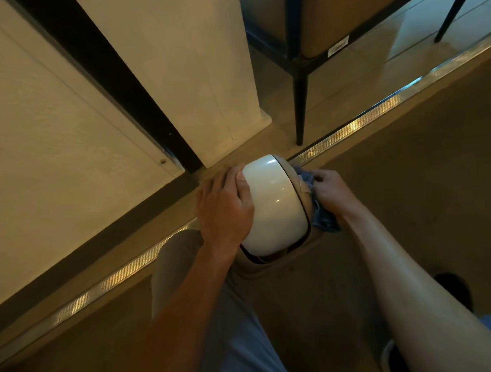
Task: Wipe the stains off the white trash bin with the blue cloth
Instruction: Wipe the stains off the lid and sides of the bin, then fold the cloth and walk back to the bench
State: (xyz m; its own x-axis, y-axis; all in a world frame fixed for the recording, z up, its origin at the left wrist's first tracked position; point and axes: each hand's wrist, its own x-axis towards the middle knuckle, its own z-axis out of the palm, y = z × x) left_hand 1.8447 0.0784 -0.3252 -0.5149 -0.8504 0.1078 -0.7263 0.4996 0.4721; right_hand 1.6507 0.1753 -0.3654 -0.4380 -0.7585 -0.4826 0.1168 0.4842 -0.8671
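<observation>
The white trash bin (273,204) stands on the floor below me, seen from above, with its glossy domed lid towards the camera. My left hand (225,207) rests on the lid's left side, fingers spread over the curve and thumb on top. My right hand (331,192) grips the bunched blue cloth (320,210) and holds it against the bin's right side, just under the lid's rim. Most of the bin's body is hidden beneath the lid, and no stains are visible from here.
A metal floor strip (376,108) runs diagonally past the bin. A white cabinet panel (177,76) and a dark gap stand behind it. A black furniture leg (300,107) rises at the back right. My knee (180,261) is just in front of the bin.
</observation>
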